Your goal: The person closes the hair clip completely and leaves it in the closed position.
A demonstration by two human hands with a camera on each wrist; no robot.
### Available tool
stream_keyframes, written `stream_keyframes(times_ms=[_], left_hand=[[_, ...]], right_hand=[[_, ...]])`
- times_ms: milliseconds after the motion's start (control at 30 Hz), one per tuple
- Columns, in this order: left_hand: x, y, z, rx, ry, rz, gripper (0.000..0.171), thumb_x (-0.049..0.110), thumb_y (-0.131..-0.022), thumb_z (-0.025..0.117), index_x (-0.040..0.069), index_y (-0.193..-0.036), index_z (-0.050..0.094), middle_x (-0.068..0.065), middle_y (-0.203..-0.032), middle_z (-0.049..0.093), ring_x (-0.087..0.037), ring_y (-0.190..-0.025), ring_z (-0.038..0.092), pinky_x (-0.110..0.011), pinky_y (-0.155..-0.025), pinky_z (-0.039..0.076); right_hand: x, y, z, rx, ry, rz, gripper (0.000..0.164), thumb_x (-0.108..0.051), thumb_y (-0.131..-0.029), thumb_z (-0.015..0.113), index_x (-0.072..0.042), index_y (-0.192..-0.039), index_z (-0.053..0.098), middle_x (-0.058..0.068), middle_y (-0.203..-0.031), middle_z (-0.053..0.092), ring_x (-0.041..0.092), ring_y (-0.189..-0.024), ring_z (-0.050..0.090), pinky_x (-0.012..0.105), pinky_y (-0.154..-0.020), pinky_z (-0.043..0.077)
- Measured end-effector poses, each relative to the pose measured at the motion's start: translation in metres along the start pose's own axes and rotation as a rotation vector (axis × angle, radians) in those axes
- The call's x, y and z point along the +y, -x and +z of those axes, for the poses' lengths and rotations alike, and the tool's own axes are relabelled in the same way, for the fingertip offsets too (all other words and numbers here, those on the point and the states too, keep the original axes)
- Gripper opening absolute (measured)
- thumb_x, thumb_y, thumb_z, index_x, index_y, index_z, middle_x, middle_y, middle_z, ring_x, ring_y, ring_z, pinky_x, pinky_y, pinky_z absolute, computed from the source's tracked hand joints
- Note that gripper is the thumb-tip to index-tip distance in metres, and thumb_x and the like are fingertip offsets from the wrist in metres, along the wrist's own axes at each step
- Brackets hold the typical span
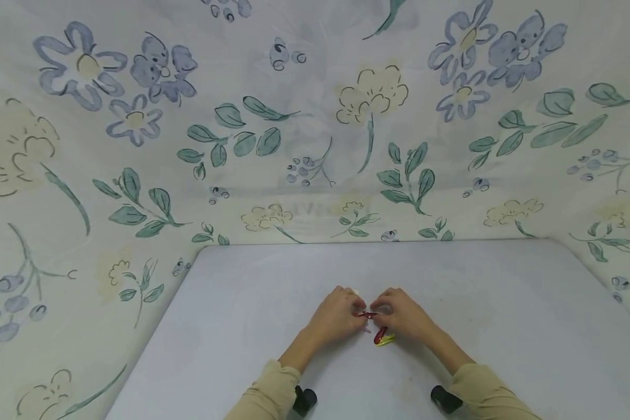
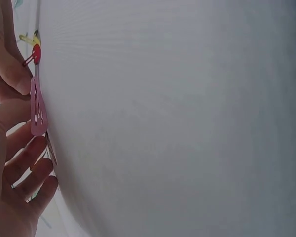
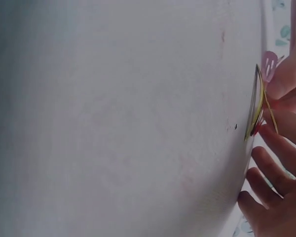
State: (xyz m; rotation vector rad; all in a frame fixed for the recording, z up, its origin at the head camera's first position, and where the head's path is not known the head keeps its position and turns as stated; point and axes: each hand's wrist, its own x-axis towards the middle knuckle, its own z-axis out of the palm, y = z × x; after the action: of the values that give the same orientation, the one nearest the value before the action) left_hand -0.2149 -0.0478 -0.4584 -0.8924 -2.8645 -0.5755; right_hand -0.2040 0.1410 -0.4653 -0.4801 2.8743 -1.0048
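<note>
My left hand (image 1: 338,314) and right hand (image 1: 403,315) meet close together over the white table, thumbs and index fingers pinching a dark red snap hair clip (image 1: 368,315) between them. A second red hair clip (image 1: 380,335) hangs below the right fingertips with a yellow hair clip (image 1: 386,340) against it. Beside the left fingers dangles a pink hair clip (image 2: 38,111), long, with slots. Yellow clip edges (image 3: 260,98) show by the right hand in the right wrist view. The clips seem joined, but fingers hide how they connect.
The white table (image 1: 241,326) spreads out around the hands. Two black cylindrical objects (image 1: 307,401) sit near the sleeves, one by each forearm. Behind and beside the table stands a floral-patterned cloth (image 1: 315,134).
</note>
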Motion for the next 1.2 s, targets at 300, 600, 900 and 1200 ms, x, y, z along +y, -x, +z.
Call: stream_keyframes(times_ms=[300, 600, 900, 1200], left_hand=[[0.0006, -0.0036, 0.0019, -0.005, -0.001, 0.003, 0.010, 0.023, -0.082, 0.076, 0.015, -0.088, 0.077, 0.005, -0.084, 0.066, -0.012, -0.082, 0.053, -0.025, -0.073, 0.046], [0.0016, -0.0076, 0.0002, -0.045, 0.018, -0.043, 0.007, 0.021, -0.080, 0.077, 0.015, -0.084, 0.077, 0.005, -0.083, 0.064, -0.012, -0.082, 0.052, -0.025, -0.071, 0.045], [0.0015, -0.0099, -0.0002, -0.049, 0.008, -0.047, 0.005, 0.019, -0.080, 0.076, 0.016, -0.083, 0.077, 0.006, -0.082, 0.063, -0.012, -0.081, 0.051, -0.024, -0.071, 0.044], [0.0041, -0.0096, -0.0025, -0.061, 0.002, -0.063, 0.005, 0.020, -0.080, 0.077, 0.015, -0.081, 0.077, 0.005, -0.083, 0.063, -0.013, -0.081, 0.051, -0.025, -0.071, 0.044]], right_hand=[[-0.0014, 0.0021, 0.0015, 0.004, 0.036, -0.017, 0.012, -0.006, -0.081, 0.074, -0.015, -0.090, 0.074, 0.002, -0.104, 0.062, 0.024, -0.107, 0.053, 0.045, -0.091, 0.048], [-0.0046, 0.0012, 0.0019, 0.024, 0.065, -0.001, 0.011, -0.007, -0.083, 0.075, -0.017, -0.087, 0.075, 0.000, -0.102, 0.062, 0.023, -0.106, 0.053, 0.044, -0.090, 0.048], [-0.0043, 0.0006, 0.0032, 0.027, 0.094, 0.000, 0.011, -0.006, -0.084, 0.074, -0.017, -0.087, 0.074, 0.000, -0.101, 0.061, 0.024, -0.107, 0.053, 0.044, -0.088, 0.049], [-0.0039, 0.0004, 0.0035, 0.018, 0.101, 0.001, 0.010, -0.008, -0.084, 0.075, -0.018, -0.087, 0.074, 0.000, -0.102, 0.061, 0.023, -0.107, 0.053, 0.044, -0.089, 0.050]])
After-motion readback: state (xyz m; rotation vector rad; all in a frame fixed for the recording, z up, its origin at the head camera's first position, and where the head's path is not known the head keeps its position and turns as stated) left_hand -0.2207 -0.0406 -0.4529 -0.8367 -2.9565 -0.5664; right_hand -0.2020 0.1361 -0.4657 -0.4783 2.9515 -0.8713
